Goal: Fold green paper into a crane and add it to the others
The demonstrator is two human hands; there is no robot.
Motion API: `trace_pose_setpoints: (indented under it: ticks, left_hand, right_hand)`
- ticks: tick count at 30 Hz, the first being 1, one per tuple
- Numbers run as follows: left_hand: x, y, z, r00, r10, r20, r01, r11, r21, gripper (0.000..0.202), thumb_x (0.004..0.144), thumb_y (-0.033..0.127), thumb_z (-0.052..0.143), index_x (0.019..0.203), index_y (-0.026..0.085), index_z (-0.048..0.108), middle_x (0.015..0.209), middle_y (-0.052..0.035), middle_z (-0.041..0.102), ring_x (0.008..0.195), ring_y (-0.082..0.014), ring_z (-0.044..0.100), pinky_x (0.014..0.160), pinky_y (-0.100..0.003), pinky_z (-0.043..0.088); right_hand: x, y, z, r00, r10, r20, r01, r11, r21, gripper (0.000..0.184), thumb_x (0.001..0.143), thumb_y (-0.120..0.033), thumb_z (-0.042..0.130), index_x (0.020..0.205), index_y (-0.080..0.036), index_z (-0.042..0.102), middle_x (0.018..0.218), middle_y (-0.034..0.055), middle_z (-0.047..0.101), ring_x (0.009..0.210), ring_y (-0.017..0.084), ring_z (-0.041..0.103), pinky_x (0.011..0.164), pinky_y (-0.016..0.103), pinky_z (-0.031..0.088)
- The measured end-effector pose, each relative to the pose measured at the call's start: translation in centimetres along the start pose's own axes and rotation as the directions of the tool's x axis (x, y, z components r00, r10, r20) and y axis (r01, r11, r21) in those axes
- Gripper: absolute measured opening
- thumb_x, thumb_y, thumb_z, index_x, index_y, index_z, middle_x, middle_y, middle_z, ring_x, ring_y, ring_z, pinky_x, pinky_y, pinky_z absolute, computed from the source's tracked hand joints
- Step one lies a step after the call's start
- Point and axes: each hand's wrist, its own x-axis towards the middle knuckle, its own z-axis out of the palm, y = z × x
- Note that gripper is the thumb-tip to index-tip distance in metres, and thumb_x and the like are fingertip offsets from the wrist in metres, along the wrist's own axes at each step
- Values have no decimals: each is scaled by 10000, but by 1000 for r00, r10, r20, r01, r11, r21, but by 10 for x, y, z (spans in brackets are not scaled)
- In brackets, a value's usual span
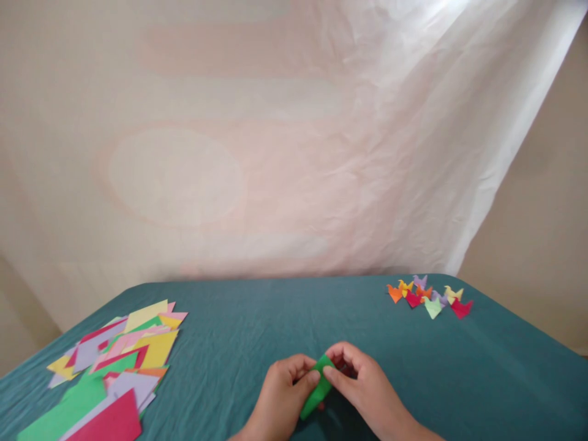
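Observation:
A folded green paper (318,392) lies between my two hands on the teal tablecloth (257,318), near the table's front edge. My left hand (281,398) pinches its left side with thumb and fingers curled. My right hand (362,383) grips its upper end, fingers bent over the fold. Both hands rest low on the cloth, thumbs nearly touching on the paper.
A loose pile of coloured paper sheets (113,373) spreads over the left front of the table. Several small folded paper figures (429,297) stand grouped at the back right. A wrinkled white sheet (294,141) hangs behind the table.

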Motion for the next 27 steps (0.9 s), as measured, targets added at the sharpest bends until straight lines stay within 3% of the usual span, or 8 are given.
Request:
trace_pose_setpoints:
  ticks: [5,18,27]
  left_hand:
    - [5,-8,-4,999,-46,-10,45,994,-100,341,733,432,641,832,108,674,603,-52,655,534,-159,594,488,-203,356]
    - [3,-7,-5,1000,10,9,-9,998,-66,310,783,382,624,898,107,712,632,-44,673,522,-122,533,495,-189,331]
    - [0,-6,-4,997,64,39,-64,998,-2,248,806,328,602,821,107,713,664,-49,678,564,-135,558,518,-199,347]
  right_hand:
    - [0,-4,-5,992,-39,-117,25,992,-120,132,832,-305,573,798,-182,604,771,1,621,695,147,571,647,236,432]
    - [4,2,-12,998,60,-23,-61,998,-22,272,824,-437,582,765,-172,601,693,-8,581,632,135,527,606,228,425]
    - [2,-3,-8,997,50,-52,-52,998,-47,277,818,-424,583,714,-168,608,663,-7,574,634,144,527,599,228,413]
